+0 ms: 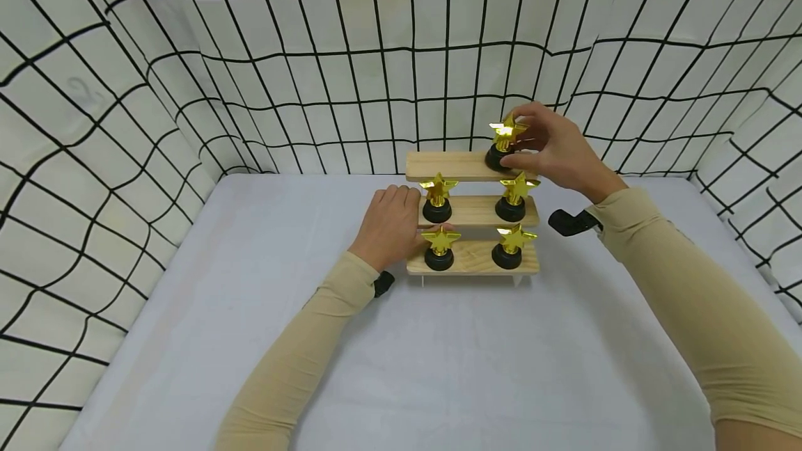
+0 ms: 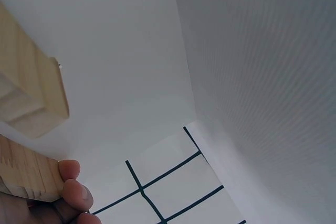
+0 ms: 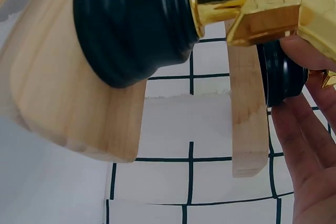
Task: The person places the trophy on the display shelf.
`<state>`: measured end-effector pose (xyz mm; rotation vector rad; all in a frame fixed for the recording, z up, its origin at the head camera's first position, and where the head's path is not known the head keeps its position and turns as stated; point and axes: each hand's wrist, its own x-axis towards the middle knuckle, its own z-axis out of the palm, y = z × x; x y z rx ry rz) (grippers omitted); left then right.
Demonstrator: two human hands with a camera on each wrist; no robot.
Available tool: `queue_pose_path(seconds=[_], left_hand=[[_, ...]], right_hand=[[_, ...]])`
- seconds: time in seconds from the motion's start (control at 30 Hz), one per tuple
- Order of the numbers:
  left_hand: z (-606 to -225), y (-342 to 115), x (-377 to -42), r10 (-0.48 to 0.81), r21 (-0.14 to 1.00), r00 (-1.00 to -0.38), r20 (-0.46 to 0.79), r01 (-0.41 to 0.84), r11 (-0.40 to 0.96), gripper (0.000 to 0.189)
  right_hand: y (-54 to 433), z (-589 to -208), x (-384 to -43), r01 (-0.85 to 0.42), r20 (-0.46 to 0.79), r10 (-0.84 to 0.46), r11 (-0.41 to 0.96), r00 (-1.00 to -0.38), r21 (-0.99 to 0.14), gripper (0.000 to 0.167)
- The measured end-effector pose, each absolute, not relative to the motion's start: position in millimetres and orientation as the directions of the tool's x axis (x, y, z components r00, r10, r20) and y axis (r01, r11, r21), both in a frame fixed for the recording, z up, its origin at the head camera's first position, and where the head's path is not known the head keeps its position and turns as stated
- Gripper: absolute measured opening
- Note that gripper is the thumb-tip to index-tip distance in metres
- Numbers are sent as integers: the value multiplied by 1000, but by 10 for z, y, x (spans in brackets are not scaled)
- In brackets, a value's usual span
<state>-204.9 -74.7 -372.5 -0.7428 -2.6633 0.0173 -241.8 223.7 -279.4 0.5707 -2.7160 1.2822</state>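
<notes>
A small gold star trophy (image 1: pixel 504 132) with a black base stands at the right end of the top tier of a three-tier wooden display shelf (image 1: pixel 438 166). My right hand (image 1: pixel 557 148) holds this trophy between thumb and fingers. In the right wrist view, its black base (image 3: pixel 286 74) sits against the plank, with my fingers (image 3: pixel 304 135) around it. My left hand (image 1: pixel 390 225) grips the left end of the middle tier; in the left wrist view its fingertips (image 2: pixel 77 195) wrap the plank's end (image 2: pixel 31 174).
Two like trophies stand on the middle tier, a left one (image 1: pixel 437 199) and a right one (image 1: pixel 515 198). The bottom tier bears another left (image 1: pixel 441 249) and right (image 1: pixel 510 248). A white-covered table (image 1: pixel 407 367) lies beneath; black-lined white walls (image 1: pixel 351 68) enclose its back and sides.
</notes>
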Motion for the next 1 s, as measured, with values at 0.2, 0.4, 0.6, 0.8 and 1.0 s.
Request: queue_pose_path(seconds=[0.2, 0.4, 0.6, 0.8, 1.0], left_hand=[[-3715, -738, -2052, 492, -92, -804, 334, 491, 866, 57], [-3716, -733, -2050, 487, -82, -811, 325, 489, 869, 53], [-3728, -738, -2050, 489, -83, -808, 329, 492, 867, 54], [-3716, -735, -2046, 490, -96, -814, 313, 486, 869, 56], [-3715, -737, -2048, 489, -100, -817, 307, 483, 870, 57]], right_hand=[[2182, -2767, -2449, -377, 223, -320, 582, -921, -721, 61], [2113, -2743, -2480, -372, 203, -337, 574, -919, -729, 60], [2057, -2733, -2502, -373, 190, -357, 561, -915, -739, 59], [2024, -2727, -2525, -383, 183, -380, 557, -907, -737, 59], [2001, -2709, -2555, -374, 163, -385, 574, -908, -728, 61]])
